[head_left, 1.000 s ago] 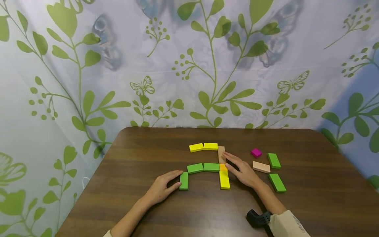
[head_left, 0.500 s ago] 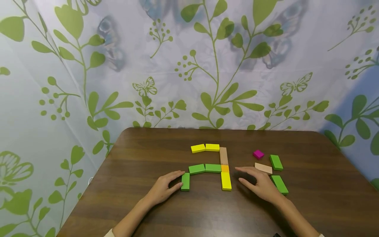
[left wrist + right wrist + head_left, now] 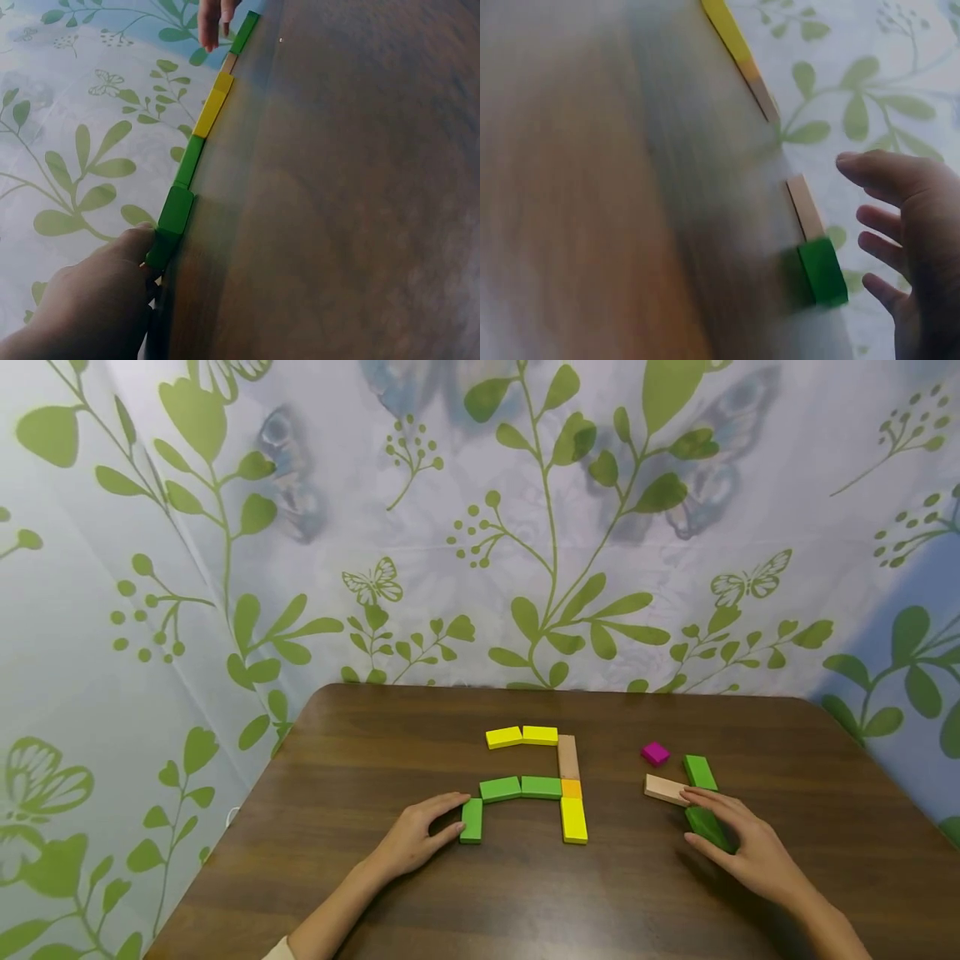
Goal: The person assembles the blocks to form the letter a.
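Moved right hand (image 3: 756, 847), unclosed, over rightmost green rectangular block (image 3: 707, 828); resting relaxed left hand (image 3: 414, 833) against leftmost green rectangular block (image 3: 472, 821); pinch squarely.

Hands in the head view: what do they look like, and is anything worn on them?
The left hand and right hand are ungloved, with no rings or markings I can make out. A cream sleeve shows on the left forearm; the right forearm is bare as far as the frame reaches.
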`<state>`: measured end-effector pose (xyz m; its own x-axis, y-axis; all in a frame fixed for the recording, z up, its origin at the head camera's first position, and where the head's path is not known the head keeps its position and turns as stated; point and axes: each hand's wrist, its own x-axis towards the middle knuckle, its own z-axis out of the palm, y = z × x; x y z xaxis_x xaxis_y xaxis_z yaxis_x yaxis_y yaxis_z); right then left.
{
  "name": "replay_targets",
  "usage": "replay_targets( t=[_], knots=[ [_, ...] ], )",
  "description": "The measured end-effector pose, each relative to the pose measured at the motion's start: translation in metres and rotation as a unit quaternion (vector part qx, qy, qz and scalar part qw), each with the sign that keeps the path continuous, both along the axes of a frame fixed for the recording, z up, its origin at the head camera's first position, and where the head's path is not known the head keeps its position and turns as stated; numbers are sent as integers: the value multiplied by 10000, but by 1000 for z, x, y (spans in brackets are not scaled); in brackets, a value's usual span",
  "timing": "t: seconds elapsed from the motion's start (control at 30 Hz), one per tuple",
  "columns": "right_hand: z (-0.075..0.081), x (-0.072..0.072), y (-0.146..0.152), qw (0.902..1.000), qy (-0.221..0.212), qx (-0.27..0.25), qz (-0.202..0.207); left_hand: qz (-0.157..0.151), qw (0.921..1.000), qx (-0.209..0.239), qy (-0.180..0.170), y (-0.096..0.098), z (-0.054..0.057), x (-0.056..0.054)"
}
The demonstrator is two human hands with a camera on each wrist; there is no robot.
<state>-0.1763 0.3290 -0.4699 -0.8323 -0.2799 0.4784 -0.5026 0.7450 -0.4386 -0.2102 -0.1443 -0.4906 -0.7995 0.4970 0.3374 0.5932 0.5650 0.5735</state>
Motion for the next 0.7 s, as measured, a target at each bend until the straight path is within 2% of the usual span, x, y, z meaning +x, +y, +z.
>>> replay_targets(
  t=[0.17, 0.4, 0.53, 0.7],
  knots=[
    [-6, 8, 16, 9972, -696, -107, -253, 18, 10000, -1, -17, 0, -2, 0],
    [-5, 14, 25, 9858, -1632, 131, -360, 38, 10000, -35, -38, 0, -3, -1],
    [-5, 15, 26, 9826, -1816, 198, -345, 25, 10000, -10, -67, -1, -3, 0],
    [-8, 14, 26, 9841, -1729, 194, -356, 14, 10000, 10, -76, -1, -3, 0]
  ],
)
